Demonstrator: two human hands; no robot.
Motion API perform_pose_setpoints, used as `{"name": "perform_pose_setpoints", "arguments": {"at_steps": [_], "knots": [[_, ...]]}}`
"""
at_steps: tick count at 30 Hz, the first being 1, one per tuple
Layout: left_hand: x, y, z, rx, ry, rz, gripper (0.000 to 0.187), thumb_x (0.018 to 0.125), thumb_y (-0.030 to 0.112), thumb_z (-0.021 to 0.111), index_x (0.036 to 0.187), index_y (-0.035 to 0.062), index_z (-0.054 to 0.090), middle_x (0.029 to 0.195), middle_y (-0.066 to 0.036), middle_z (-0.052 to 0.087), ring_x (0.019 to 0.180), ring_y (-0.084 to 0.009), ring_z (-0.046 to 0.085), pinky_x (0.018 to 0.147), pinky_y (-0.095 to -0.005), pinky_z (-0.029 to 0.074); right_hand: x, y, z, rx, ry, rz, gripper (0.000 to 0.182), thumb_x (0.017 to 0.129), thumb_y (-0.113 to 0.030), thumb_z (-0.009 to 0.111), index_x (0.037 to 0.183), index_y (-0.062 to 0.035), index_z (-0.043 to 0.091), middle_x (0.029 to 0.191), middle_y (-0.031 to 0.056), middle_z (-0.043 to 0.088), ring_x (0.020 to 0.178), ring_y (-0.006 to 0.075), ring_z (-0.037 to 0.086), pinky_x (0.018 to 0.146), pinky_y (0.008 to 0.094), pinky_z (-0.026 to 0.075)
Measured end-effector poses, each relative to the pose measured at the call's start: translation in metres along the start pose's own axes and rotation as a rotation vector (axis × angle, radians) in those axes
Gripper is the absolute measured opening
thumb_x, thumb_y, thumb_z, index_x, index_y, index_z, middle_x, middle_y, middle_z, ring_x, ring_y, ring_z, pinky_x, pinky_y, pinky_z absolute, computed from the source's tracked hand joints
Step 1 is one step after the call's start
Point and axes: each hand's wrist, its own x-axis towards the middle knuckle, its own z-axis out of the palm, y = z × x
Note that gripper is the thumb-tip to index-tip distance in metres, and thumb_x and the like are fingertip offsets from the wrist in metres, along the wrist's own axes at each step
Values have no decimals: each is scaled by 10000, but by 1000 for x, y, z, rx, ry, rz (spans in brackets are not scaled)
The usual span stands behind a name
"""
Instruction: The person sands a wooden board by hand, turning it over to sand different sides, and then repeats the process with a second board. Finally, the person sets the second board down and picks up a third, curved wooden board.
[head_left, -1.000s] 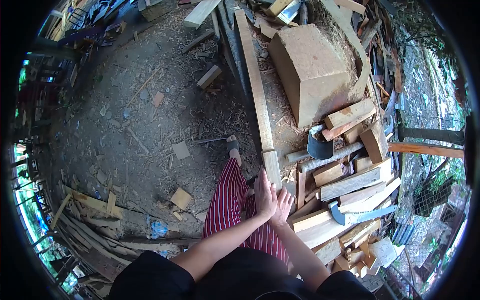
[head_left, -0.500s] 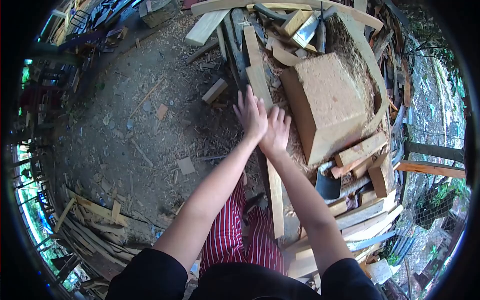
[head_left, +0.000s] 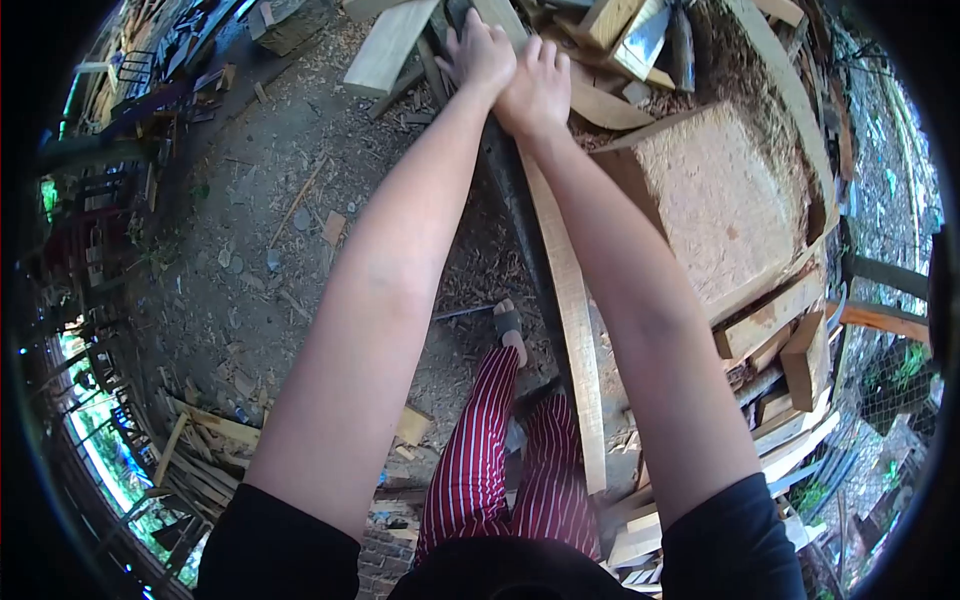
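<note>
My left hand [head_left: 484,58] and my right hand [head_left: 535,90] are close together at the top of the view, arms stretched forward. They rest on a long pale plank [head_left: 570,300] that runs from near my legs to beyond my fingers. The left hand's fingers are spread, and its inner edge overlaps the right hand. On the right hand the fingers are slightly apart and foreshortened, pointing forward. Whatever lies under the palms is hidden. A dark beam [head_left: 520,210] runs along the plank's left side.
A large wooden block [head_left: 725,195] stands right of the plank. Offcuts [head_left: 770,315] are stacked below it. A pale board [head_left: 390,45] lies left of my hands. Wood shavings cover the dirt floor [head_left: 270,230]. My sandalled foot [head_left: 508,325] is left of the beam.
Both hands have slid forward along the plank, away from my body, and my arms have straightened. The camera view has shifted, and more of the plank shows behind my hands.
</note>
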Motion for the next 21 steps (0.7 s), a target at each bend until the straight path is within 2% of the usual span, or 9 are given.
{"name": "perform_pose_setpoints", "arguments": {"at_steps": [4, 8, 9, 11, 12, 13, 16, 20, 21], "knots": [[9, -5, 16, 75, 98, -50, 569, 950, 315, 406, 1452, 74, 293, 1421, -180, 428, 1368, -342, 308, 1119, -540, 182, -1, 7, 10, 17, 106, -61, 426, 862, -359, 472, 1163, -82, 590, 1062, 172, 542, 1028, 314, 481, 866, 380, 378], [-44, -15, 17, 38, 95, 25, 552, 954, 304, 394, 1448, 70, 319, 1451, -187, 389, 1390, -341, 272, 1130, -541, 147, -52, 9, 8, 72, 171, -78, 441, 859, -343, 482, 1205, -81, 559, 1060, 194, 530, 996, 335, 489, 835, 412, 405], [-74, -10, 7, -33, 16, 56, 592, 962, 315, 396, 1481, 96, 212, 1448, -106, 418, 1424, -325, 199, 1127, -610, 57, -70, 11, 3, 78, 255, -80, 457, 859, -337, 484, 1231, -79, 541, 1055, 202, 525, 985, 343, 492, 822, 425, 414], [-124, -10, 8, -31, -2, 21, 601, 968, 305, 407, 1485, 88, 192, 1442, -83, 432, 1426, -323, 194, 1124, -610, 75, -120, 10, -17, 270, 60, 97, 508, 864, -318, 498, 1322, -100, 469, 1156, 227, 502, 1033, 371, 496, 869, 442, 427], [-150, -15, 14, -5, 5, 23, 597, 972, 308, 410, 1485, 91, 195, 1446, -75, 428, 1426, -319, 199, 1121, -615, 85, -148, 7, -36, 298, 162, 58, 430, 828, -285, 525, 1147, 3, 524, 1074, 216, 516, 1004, 380, 516, 877, 458, 431], [-180, -15, 15, 3, 12, 11, 595, 975, 304, 410, 1488, 96, 192, 1446, -85, 427, 1422, -319, 212, 1120, -614, 91, -174, 13, -34, 194, 80, 35, 458, 836, -279, 512, 1198, 1, 511, 1108, 214, 519, 1031, 370, 507, 898, 446, 421], [-279, -16, 17, -3, 44, 65, 579, 981, 283, 405, 1484, 64, 220, 1438, -127, 425, 1404, -334, 252, 1121, -585, 143, -257, 14, -87, 72, -174, 40, 527, 851, -269, 480, 1337, -70, 435, 1169, 205, 498, 1074, 331, 482, 904, 406, 398], [-411, -18, 24, -79, 62, 123, 566, 987, 232, 405, 1482, 36, 212, 1464, -213, 335, 1373, -375, 280, 1112, -557, 190, -381, 25, -123, -10, -166, 27, 607, 855, -300, 495, 1423, -140, 352, 1178, 211, 486, 1055, 323, 484, 876, 402, 393], [-444, -20, 27, -86, 45, 88, 568, 981, 215, 412, 1479, 27, 216, 1456, -241, 325, 1351, -392, 302, 1105, -543, 214, -407, 25, -137, -10, -335, 72, 601, 858, -299, 492, 1421, -143, 351, 1216, 226, 478, 1062, 329, 487, 877, 407, 396]]}}
